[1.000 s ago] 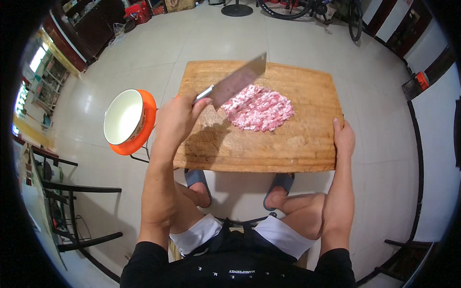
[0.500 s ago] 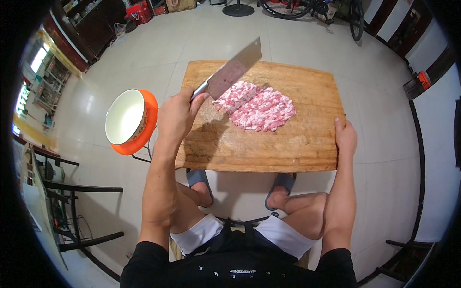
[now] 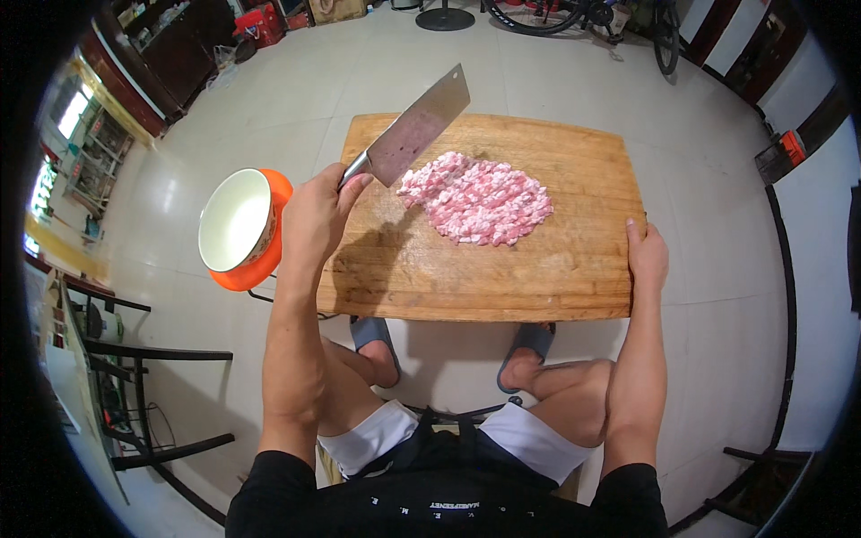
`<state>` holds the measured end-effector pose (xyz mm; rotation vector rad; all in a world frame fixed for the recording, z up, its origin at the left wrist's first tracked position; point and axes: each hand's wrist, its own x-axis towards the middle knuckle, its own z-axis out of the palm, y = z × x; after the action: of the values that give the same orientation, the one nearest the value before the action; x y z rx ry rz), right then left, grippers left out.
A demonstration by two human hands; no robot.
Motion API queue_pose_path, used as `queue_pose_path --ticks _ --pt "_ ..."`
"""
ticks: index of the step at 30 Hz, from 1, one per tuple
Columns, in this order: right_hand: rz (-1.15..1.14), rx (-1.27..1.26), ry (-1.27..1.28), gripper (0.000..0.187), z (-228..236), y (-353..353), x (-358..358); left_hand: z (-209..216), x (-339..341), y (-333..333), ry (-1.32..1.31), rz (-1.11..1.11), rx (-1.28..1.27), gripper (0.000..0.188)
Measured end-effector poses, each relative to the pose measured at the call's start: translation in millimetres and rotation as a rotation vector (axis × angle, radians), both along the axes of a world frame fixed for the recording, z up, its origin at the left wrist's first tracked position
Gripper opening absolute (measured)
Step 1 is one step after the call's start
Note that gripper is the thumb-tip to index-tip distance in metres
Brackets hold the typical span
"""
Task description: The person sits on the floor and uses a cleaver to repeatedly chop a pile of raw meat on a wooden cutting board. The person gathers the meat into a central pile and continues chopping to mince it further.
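My left hand is closed round the handle of a cleaver. Its broad steel blade is raised above the board, tip pointing away and to the right, with reddish smears on it. Below and right of the blade, a flat heap of chopped pink-and-white meat lies on a thick wooden cutting board. At the board's right edge, my right hand grips the rim; the thumb rests on top and the other fingers are mostly hidden.
Left of the board, a cream bowl rests on an orange round stool. A dark chair stands at the lower left. Farther off are a bicycle and a round black base. My slippered feet are under the board's near edge.
The cleaver and my left hand have moved left and slightly up, away from the meat. My right hand stays on the board's edge.
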<state>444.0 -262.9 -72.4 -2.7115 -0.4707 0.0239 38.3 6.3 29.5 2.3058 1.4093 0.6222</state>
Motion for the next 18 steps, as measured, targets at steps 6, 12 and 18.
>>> queue_pose_path --ticks 6,12,18 --pt "0.007 0.032 -0.031 0.056 0 2 -4 -24 0 8 0.26 -0.068 0.053 0.048" --pt "-0.007 0.014 0.017 0.055 2 1 -1 -4 -5 4 -0.062 -0.013 0.014 0.047" --pt "0.016 0.032 0.035 0.056 10 4 -8 -32 -2 18 0.296 -0.098 0.055 0.048"
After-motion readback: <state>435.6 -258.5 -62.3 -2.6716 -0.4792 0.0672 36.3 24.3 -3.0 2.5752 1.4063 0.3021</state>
